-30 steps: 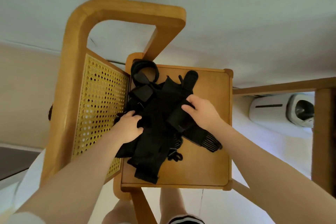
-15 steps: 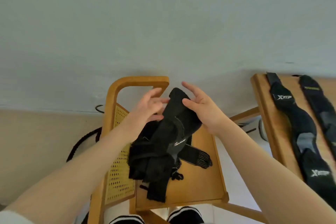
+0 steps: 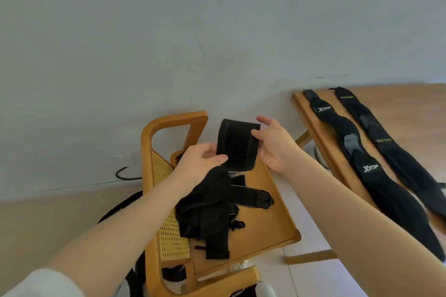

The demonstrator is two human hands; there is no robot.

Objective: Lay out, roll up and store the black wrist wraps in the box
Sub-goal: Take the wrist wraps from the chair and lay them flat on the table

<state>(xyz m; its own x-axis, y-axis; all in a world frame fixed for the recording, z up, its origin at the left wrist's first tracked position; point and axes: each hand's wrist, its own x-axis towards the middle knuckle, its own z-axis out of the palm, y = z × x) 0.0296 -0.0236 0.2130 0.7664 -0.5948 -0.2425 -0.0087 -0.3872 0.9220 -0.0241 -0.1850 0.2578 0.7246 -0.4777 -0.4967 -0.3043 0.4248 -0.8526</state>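
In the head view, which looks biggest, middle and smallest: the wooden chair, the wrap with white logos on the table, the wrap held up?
1. Wooden chair
2. Logo wrap
3. Held wrap, between both hands

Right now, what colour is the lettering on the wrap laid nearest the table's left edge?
White, with a yellow-green accent, on the black wrap; head view.

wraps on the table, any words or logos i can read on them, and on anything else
"XTEP", white, near the far end of the left wrap on the table.
"XTEP", white, again lower on the same wrap.
Right wrap: two yellow-green labels, too blurred to read.
Held wrap and pile: no text visible.
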